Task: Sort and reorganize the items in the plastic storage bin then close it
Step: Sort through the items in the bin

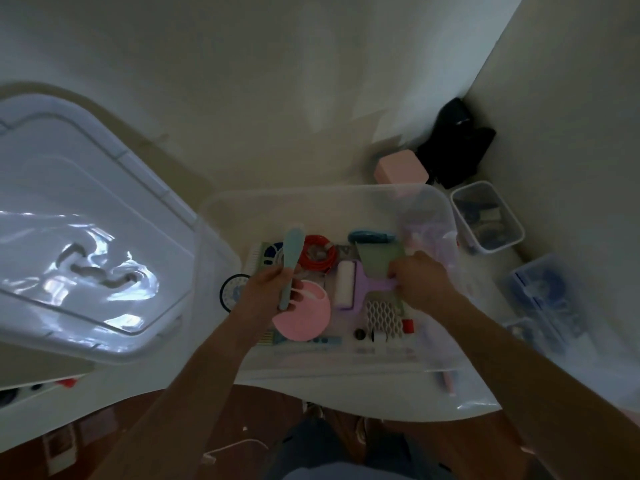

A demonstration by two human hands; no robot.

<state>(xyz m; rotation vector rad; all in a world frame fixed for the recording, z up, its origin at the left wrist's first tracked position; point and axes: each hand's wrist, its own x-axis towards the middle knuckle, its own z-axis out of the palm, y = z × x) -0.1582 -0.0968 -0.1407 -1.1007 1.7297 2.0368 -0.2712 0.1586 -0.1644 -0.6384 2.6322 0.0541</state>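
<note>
Spreading across the middle of the view, a white worktop [263, 161] carries a clear plastic storage bin [433, 202], open at the top, near its close edge. The bin's translucent lid [86, 220] lies off to the left, tilted toward the camera and catching glare. To the right of the bin stand smaller clear containers [486, 216] holding dark items, and at the far right corner sit a pink box [401, 168] and a black bag [453, 147].

Inside the bin, items lie flat on its floor: a pink round paddle [308, 317] near the left, a white roller [344, 282] at the centre, a red coil of cord [317, 252] further back, a green card [379, 259], a white lattice piece [382, 318] near the front, and a blue tube [370, 236] at the far side.

The left hand [266, 292] is curled round the handle of a pale blue spatula [291, 265], holding it above the paddle with its blade pointing away. The right hand [419, 278] grips the handle of a purple scraper [367, 289], which lies just beside the roller.
</note>
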